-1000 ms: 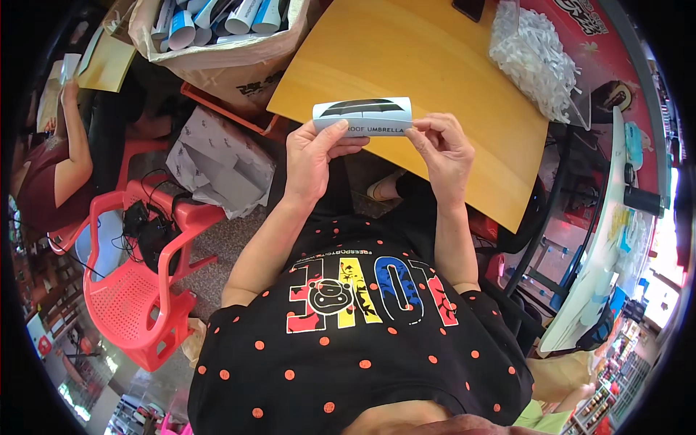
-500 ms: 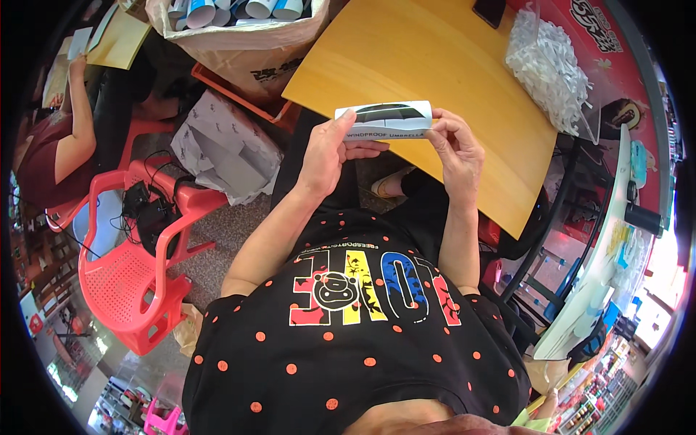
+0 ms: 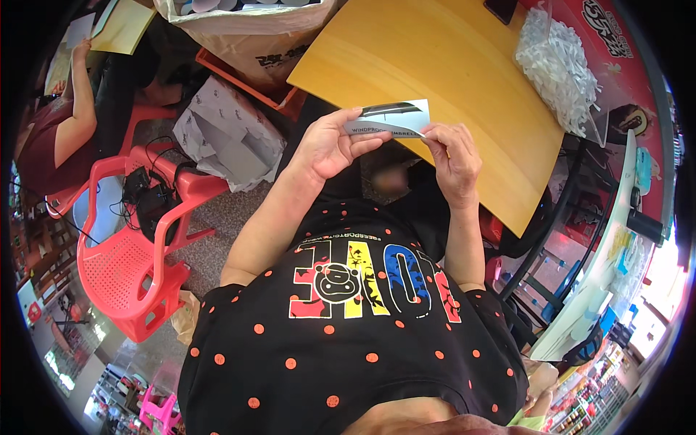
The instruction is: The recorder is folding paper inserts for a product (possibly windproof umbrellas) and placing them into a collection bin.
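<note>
Just over the near edge of the yellow table [image 3: 420, 58], a white paper sleeve [image 3: 407, 116] with a dark umbrella picture is held between both hands. My left hand [image 3: 326, 143] grips its left end, thumb on top and fingers under it. At the right end, my right hand [image 3: 455, 156] pinches the lower corner between thumb and fingertips. The sleeve looks tilted, its right end standing taller than its left. Whether anything is inside it, I cannot tell.
A large bag [image 3: 250, 40] of rolled paper tubes stands at the far left, above an orange crate [image 3: 286, 109]. White paper strips [image 3: 554, 76] fill a clear container at the table's right. Left are a red chair [image 3: 119, 261] with black cables and another person's arm [image 3: 81, 109].
The rounded sleeve now looks flatter and tilted. My right hand has shifted from its right end to its lower right corner, and my left palm has turned more upward.
</note>
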Demonstrator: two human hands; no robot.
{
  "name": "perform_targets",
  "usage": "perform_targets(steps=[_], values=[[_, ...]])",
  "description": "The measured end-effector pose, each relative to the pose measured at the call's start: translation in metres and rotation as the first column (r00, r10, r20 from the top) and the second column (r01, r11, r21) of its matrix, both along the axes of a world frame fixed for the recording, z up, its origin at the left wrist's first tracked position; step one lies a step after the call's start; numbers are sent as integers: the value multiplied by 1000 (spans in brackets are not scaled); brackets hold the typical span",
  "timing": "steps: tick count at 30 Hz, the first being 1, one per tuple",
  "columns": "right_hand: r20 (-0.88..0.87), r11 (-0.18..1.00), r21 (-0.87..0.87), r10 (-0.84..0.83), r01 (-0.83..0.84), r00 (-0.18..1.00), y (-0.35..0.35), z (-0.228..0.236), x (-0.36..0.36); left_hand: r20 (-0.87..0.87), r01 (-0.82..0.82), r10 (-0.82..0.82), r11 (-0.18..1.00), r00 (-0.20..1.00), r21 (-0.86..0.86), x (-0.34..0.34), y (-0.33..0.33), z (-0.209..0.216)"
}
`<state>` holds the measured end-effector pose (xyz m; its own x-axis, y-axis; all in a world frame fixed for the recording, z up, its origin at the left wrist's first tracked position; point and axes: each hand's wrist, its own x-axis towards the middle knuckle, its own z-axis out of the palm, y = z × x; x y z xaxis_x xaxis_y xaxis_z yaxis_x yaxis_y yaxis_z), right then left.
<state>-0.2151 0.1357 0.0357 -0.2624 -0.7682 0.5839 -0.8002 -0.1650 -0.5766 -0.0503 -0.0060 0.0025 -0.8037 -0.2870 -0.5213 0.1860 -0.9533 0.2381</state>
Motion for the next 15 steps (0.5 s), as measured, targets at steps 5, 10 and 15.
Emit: perform_targets(steps=[5,10,15], values=[[-73,997,-38,62,-65,995,2,1,1,13,-15,13,985,1000,172,0,2,-4],[-118,993,-58,94,-101,989,4,0,3,-80,58,-29,923,996,381,5,-3,-20],[44,998,-11,59,-59,997,9,2,6,-276,174,-109,959,955,223,15,-10,-20]])
